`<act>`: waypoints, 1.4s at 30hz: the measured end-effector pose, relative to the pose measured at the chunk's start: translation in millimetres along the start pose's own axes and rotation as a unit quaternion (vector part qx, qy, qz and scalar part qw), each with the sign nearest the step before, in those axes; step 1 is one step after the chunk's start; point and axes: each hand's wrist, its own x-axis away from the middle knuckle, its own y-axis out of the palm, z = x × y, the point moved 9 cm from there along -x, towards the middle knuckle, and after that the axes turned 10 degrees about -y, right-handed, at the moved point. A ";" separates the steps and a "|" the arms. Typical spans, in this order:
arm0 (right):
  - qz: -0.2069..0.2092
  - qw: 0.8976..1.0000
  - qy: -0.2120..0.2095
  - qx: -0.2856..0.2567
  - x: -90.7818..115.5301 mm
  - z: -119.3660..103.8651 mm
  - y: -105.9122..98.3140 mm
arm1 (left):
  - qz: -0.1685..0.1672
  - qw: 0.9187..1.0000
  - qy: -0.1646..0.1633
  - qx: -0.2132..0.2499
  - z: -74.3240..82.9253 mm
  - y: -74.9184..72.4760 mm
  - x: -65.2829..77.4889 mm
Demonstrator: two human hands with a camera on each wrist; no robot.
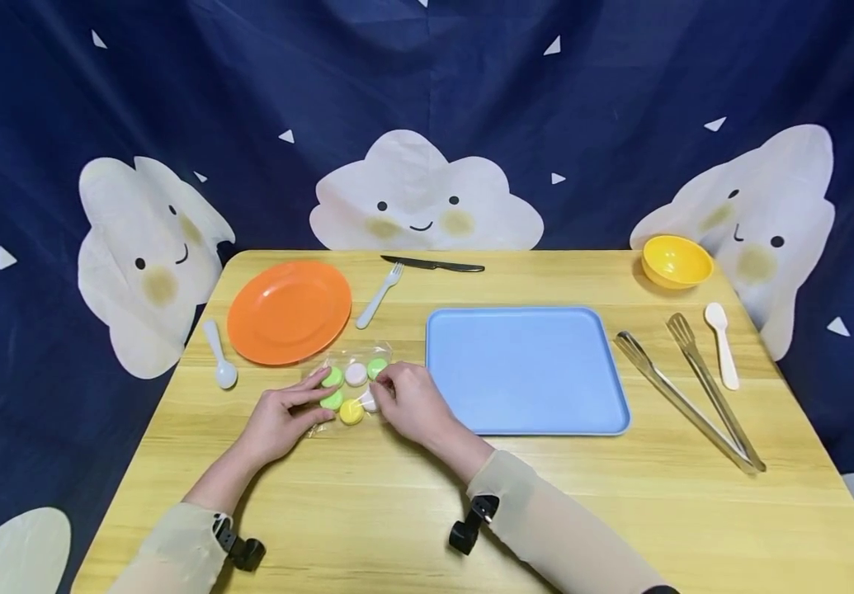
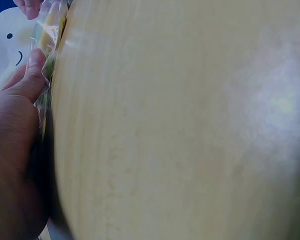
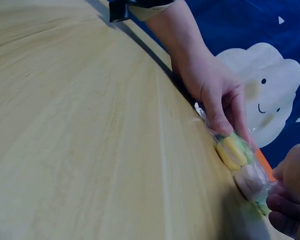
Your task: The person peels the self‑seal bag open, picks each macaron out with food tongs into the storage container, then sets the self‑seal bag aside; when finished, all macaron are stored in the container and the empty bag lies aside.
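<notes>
A clear plastic bag [image 1: 343, 388] of green, white and yellow macaron-like rounds lies on the table between the two hands. My left hand [image 1: 278, 421] rests on the bag's left side, its thumb and fingers spread over the wrapper. At the right side, my right hand [image 1: 412, 402] pinches the plastic with bent fingers, partly covering a white round. In the right wrist view, a yellow round [image 3: 231, 153] shows beside the left thumb. The left wrist view has the left thumb [image 2: 35, 67] lying along the bag's edge.
An orange plate [image 1: 289, 313] stands behind the bag, with a white spoon [image 1: 224, 371] left of it. A pale fork [image 1: 379, 297] and black knife [image 1: 434, 264] lie farther back. To the right are a blue tray [image 1: 526, 371], metal tongs [image 1: 686, 396], another spoon [image 1: 724, 346] and a yellow bowl [image 1: 677, 262].
</notes>
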 end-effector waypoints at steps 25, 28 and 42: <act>-0.038 0.998 0.041 -0.020 -20.4 17.7 -5.8 | -0.001 1.000 0.002 -0.005 2.7 4.8 0.2; -0.037 0.998 0.053 -0.019 -19.9 22.4 -10.4 | 0.002 1.000 0.001 0.002 2.5 4.0 0.6; -0.016 0.997 0.069 0.009 -7.8 39.6 -33.2 | 0.006 1.000 -0.002 0.009 0.8 0.0 1.7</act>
